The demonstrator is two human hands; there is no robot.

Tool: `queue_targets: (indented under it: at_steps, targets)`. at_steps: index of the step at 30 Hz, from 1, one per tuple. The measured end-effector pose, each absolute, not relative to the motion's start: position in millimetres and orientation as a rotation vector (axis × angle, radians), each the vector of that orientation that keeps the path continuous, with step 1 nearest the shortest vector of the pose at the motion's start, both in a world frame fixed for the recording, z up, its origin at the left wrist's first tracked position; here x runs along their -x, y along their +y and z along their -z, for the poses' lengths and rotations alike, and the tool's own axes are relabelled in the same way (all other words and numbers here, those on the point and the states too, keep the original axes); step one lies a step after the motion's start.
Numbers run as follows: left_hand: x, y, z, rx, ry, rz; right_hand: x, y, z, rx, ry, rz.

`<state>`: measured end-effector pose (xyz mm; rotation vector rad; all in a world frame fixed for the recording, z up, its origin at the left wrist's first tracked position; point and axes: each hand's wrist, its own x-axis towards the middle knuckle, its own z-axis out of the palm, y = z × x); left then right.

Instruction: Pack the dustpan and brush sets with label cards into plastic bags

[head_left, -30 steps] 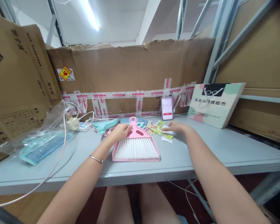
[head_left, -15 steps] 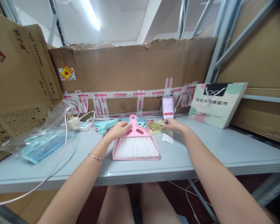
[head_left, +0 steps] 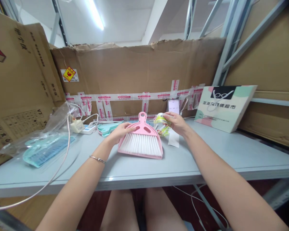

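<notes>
A small pink dustpan (head_left: pixel 159 156) lies on the table with a white-bristled hand brush (head_left: pixel 141 143) nested in it. My left hand (head_left: pixel 121 131) grips their left edge, fingers closed over the pink plastic. To the right, my right hand (head_left: pixel 177 122) pinches a curled, clear yellow-green patterned sheet (head_left: pixel 162 120), lifted off the table; its exact kind is unclear. Below this sheet are more colourful printed pieces (head_left: pixel 164 131), partly covered. A white paper slip (head_left: pixel 173 139) lies under my right hand, and a phone (head_left: pixel 173 106) stands behind it.
Left on the table are a bagged turquoise brush and dustpan (head_left: pixel 47 150), a power strip (head_left: pixel 89 129) and a trailing white cable (head_left: pixel 67 147). Another turquoise set (head_left: pixel 108 127) lies behind my left hand. A printed box (head_left: pixel 223 109) stands right; a taped carton (head_left: pixel 135 70) walls the back.
The dustpan and brush have tilted and shifted slightly away from me in my left hand. My right hand has raised the yellow-green sheet, which now curls upward.
</notes>
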<state>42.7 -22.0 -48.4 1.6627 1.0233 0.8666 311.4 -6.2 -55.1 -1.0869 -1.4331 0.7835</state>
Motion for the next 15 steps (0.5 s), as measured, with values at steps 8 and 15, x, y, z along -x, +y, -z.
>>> queue_targets:
  at_steps: [8,15]
  targets:
    - [-42.2,-7.5,62.7,-1.611,1.128,-1.001,-320.3,-41.9,46.0,0.996,-1.484,-1.046]
    - [-44.5,0.1,67.7,-1.664,1.186,-1.175,-284.3,-30.5,58.7,1.073,-1.786,-1.313]
